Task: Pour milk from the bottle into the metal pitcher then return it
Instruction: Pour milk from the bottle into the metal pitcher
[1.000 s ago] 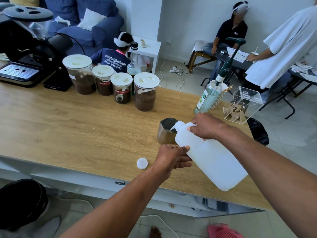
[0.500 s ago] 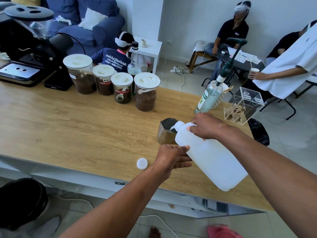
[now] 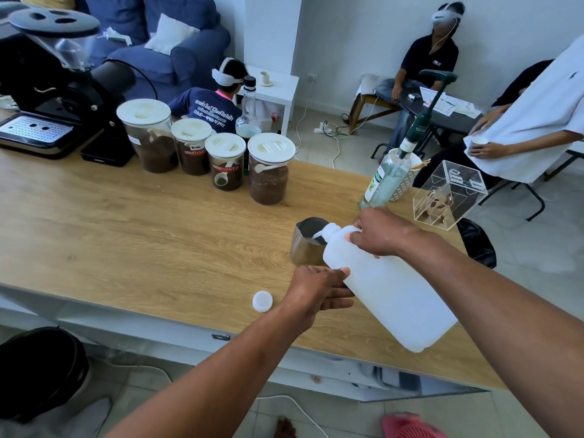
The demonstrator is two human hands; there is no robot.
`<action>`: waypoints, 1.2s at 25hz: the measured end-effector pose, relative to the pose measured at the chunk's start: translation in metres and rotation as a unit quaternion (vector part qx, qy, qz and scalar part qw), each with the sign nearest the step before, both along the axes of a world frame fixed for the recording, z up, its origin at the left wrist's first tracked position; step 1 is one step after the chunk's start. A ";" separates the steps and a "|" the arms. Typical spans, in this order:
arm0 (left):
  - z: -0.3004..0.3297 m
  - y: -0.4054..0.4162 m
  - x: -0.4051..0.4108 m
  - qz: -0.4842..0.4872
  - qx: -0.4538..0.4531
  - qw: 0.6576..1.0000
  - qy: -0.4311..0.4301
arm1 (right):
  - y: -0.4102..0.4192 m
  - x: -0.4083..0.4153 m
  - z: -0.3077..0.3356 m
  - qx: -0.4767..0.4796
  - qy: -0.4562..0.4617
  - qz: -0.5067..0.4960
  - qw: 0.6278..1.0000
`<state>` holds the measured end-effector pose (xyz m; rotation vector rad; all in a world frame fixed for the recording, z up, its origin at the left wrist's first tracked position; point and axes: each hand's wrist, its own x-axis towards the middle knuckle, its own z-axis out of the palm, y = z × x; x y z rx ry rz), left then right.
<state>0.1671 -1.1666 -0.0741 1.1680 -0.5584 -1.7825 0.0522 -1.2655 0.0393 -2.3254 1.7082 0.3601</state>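
Note:
A large white plastic milk bottle (image 3: 392, 295) is tilted over the wooden table, its open mouth at the rim of the metal pitcher (image 3: 305, 246). White milk runs from the mouth into the pitcher. My right hand (image 3: 379, 232) grips the bottle near its neck and handle. My left hand (image 3: 319, 287) supports the bottle's lower side with its fingers against it. The bottle's white cap (image 3: 262, 301) lies on the table just left of my left hand.
Four lidded jars of brown grounds (image 3: 268, 172) stand behind the pitcher, a coffee machine (image 3: 47, 90) at far left. A pump bottle (image 3: 390, 175) and a clear acrylic box (image 3: 448, 194) sit at the right edge. People sit beyond the table (image 3: 126, 235).
The bottle, pitcher and both hands hold the same pose. Only the person in white at the right has sat lower and shifted.

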 end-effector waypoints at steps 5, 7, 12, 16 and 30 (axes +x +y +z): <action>0.001 0.000 0.001 0.000 0.002 1.000 0.000 | -0.001 0.001 0.000 0.000 0.000 0.002 1.000; 0.001 0.000 0.001 0.001 0.004 1.000 0.001 | -0.001 0.001 0.000 -0.001 0.000 0.002 1.000; 0.002 0.000 0.002 -0.001 0.007 1.000 0.005 | 0.000 0.003 0.001 0.002 0.003 0.005 1.000; 0.003 0.000 0.003 0.000 0.008 1.000 0.007 | 0.001 0.004 0.003 0.003 0.008 0.006 1.000; 0.006 0.002 0.002 -0.003 0.007 1.000 0.012 | -0.002 0.004 0.001 0.008 0.011 0.005 1.000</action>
